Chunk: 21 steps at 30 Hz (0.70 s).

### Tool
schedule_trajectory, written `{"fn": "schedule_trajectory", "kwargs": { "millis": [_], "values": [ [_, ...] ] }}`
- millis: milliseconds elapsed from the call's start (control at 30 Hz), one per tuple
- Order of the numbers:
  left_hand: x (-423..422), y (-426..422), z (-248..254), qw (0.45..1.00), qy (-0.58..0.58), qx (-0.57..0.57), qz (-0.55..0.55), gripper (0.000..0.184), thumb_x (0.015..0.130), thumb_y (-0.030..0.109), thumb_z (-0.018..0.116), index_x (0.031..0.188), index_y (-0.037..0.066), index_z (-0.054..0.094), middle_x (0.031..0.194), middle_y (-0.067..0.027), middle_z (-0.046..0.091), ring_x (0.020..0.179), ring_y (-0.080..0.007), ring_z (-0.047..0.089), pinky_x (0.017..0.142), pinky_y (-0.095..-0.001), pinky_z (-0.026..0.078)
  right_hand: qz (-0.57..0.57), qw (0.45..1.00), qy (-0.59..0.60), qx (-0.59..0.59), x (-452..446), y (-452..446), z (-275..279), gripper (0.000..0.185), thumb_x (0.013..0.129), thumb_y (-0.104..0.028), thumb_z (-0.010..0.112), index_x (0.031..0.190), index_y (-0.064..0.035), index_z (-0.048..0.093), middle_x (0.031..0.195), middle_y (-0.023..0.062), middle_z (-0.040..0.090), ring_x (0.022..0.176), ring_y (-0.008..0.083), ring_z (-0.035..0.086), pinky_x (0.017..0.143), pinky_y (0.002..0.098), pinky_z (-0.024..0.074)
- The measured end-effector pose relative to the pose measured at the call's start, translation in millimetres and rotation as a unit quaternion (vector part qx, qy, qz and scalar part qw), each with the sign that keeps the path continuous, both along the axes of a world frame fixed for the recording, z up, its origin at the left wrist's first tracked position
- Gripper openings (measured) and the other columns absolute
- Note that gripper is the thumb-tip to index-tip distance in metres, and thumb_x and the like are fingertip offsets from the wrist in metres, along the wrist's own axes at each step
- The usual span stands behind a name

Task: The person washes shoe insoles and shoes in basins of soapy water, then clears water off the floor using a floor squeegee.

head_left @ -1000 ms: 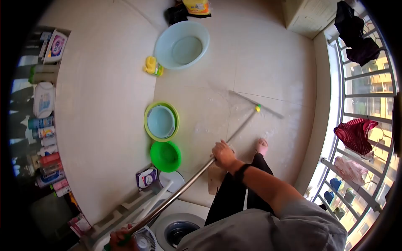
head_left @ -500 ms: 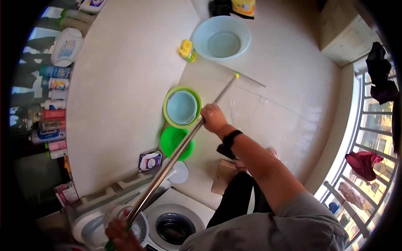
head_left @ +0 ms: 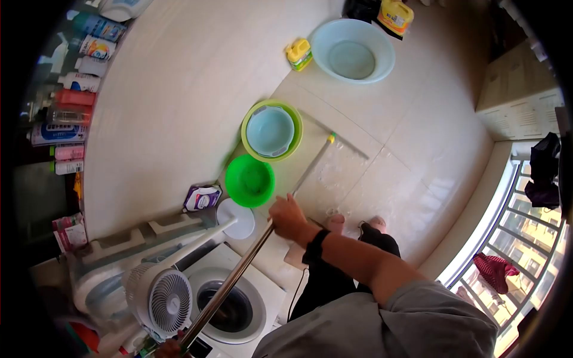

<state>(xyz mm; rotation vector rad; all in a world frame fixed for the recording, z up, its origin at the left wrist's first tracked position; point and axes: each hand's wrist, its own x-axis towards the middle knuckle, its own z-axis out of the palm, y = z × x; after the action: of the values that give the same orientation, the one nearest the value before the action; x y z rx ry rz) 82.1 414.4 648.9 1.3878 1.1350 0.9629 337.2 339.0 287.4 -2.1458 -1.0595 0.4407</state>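
Squeegee, long-handled, is stretching away from a gray-shirted person, its pole running from lower left to upper right. Nearest, the left hand, dim and partly lost at the bottom edge, is apparently gripping the pole's upper end below a white fan. Farther along, the right hand is wrapping its fingers around the pole, sitting closer to the blade. That blade, slightly blurred, is lying crosswise to the pole against the wet tiled floor, ahead of both feet, its left end reaching just beside a yellow-green basin. Farthest, a large pale-blue basin is standing beyond the blade, well apart from either hand.
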Motion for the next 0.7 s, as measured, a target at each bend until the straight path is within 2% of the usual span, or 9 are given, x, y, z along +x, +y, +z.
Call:
{"fn": "schedule_trajectory", "kwargs": {
  "millis": [167, 233, 300, 333, 367, 467, 500, 567, 700],
  "values": [
    [-12.4, -7.0, 34.6, 0.997, -0.008, 0.021, -0.070, 0.024, 0.066, 0.027, 0.059, 0.058, 0.012, 0.042, 0.062, -0.0012, 0.040, 0.070, -0.0184, 0.042, 0.069, -0.0366, 0.038, 0.094, 0.995, 0.032, -0.011, -19.2, -28.6, 22.4, 0.005, 0.061, -0.008, 0.063, 0.062, -0.0072, 0.058, 0.073, 0.0121, 0.058, 0.088, 0.0298, 0.056, 0.087, 0.0467, 0.0361],
    [5.9, -24.7, 29.0, 0.994, -0.022, 0.068, -0.077, 0.019, 0.065, 0.023, 0.057, 0.059, 0.012, 0.043, 0.063, -0.0007, 0.040, 0.069, -0.0179, 0.041, 0.070, -0.0360, 0.038, 0.070, 0.997, 0.014, 0.019, 7.1, -39.2, 28.6, 0.008, 0.059, -0.005, 0.062, 0.065, -0.0088, 0.058, 0.073, 0.0102, 0.057, 0.086, 0.0290, 0.055, 0.089, 0.0479, 0.0353],
    [25.9, -50.5, 12.6, 0.996, -0.085, 0.001, -0.040, 0.010, 0.070, 0.012, 0.049, 0.061, 0.012, 0.045, 0.063, 0.0009, 0.038, 0.069, -0.0148, 0.040, 0.070, -0.0310, 0.040, 0.026, 0.996, 0.015, 0.078, 48.2, -42.9, 22.7, 0.013, 0.058, -0.001, 0.060, 0.065, -0.0112, 0.056, 0.073, 0.0081, 0.054, 0.087, 0.0300, 0.054, 0.091, 0.0529, 0.0334],
    [40.4, -66.3, -5.9, 0.991, -0.134, -0.018, -0.005, 0.014, 0.077, 0.018, 0.051, 0.064, 0.013, 0.049, 0.063, 0.0028, 0.045, 0.064, -0.0118, 0.045, 0.062, -0.0276, 0.041, 0.036, 0.996, 0.009, 0.083, 77.4, -41.7, 13.5, 0.015, 0.057, 0.001, 0.059, 0.064, -0.0109, 0.054, 0.073, 0.0083, 0.053, 0.089, 0.0305, 0.054, 0.092, 0.0549, 0.0322],
    [46.0, -76.6, -26.5, 1.000, 0.001, -0.029, 0.011, 0.017, 0.086, 0.019, 0.053, 0.079, 0.005, 0.047, 0.078, -0.0057, 0.045, 0.086, -0.0212, 0.049, 0.104, -0.0530, 0.028, 0.046, 0.992, -0.020, 0.112, 109.0, -40.1, 4.2, 0.015, 0.057, 0.001, 0.060, 0.064, -0.0096, 0.054, 0.072, 0.0100, 0.054, 0.087, 0.0303, 0.054, 0.091, 0.0531, 0.0335],
    [109.7, -126.1, -94.6, 0.997, -0.075, -0.029, 0.009, 0.017, 0.086, 0.017, 0.047, 0.075, 0.004, 0.047, 0.073, -0.0039, 0.044, 0.086, -0.0204, 0.050, 0.101, -0.0527, 0.033, 0.112, 0.986, -0.113, 0.042, 187.5, -31.3, -31.0, 0.008, 0.056, -0.003, 0.059, 0.062, -0.0073, 0.057, 0.072, 0.0125, 0.057, 0.085, 0.0294, 0.054, 0.088, 0.0378, 0.0391],
    [129.4, -141.7, -109.3, 0.982, -0.180, -0.055, 0.014, 0.017, 0.087, 0.018, 0.048, 0.076, 0.005, 0.049, 0.074, -0.0038, 0.045, 0.091, -0.0220, 0.051, 0.102, -0.0524, 0.031, 0.152, 0.984, -0.096, 0.010, 203.9, -31.6, -45.8, 0.008, 0.059, -0.004, 0.060, 0.066, -0.0083, 0.059, 0.076, 0.0108, 0.058, 0.091, 0.0295, 0.054, 0.093, 0.0382, 0.0365],
    [140.4, -167.8, -123.4, 0.969, -0.207, -0.115, 0.075, 0.019, 0.090, 0.019, 0.047, 0.075, 0.007, 0.049, 0.074, -0.0034, 0.046, 0.095, -0.0229, 0.052, 0.104, -0.0516, 0.028, 0.205, 0.967, -0.123, -0.083, 212.6, -46.0, -60.7, 0.009, 0.063, -0.008, 0.062, 0.071, -0.0099, 0.062, 0.081, 0.0090, 0.059, 0.098, 0.0284, 0.052, 0.097, 0.0422, 0.0328],
    [100.2, -237.3, -107.1, 0.955, -0.214, -0.132, 0.159, 0.025, 0.092, 0.020, 0.043, 0.071, 0.006, 0.047, 0.077, -0.0052, 0.053, 0.092, -0.0227, 0.054, 0.100, -0.0491, 0.034, 0.296, 0.944, -0.116, -0.090, 160.5, -87.9, -69.9, 0.012, 0.067, -0.014, 0.060, 0.078, -0.0117, 0.064, 0.085, 0.0081, 0.060, 0.098, 0.0263, 0.051, 0.096, 0.0491, 0.0309]
  ]
}}
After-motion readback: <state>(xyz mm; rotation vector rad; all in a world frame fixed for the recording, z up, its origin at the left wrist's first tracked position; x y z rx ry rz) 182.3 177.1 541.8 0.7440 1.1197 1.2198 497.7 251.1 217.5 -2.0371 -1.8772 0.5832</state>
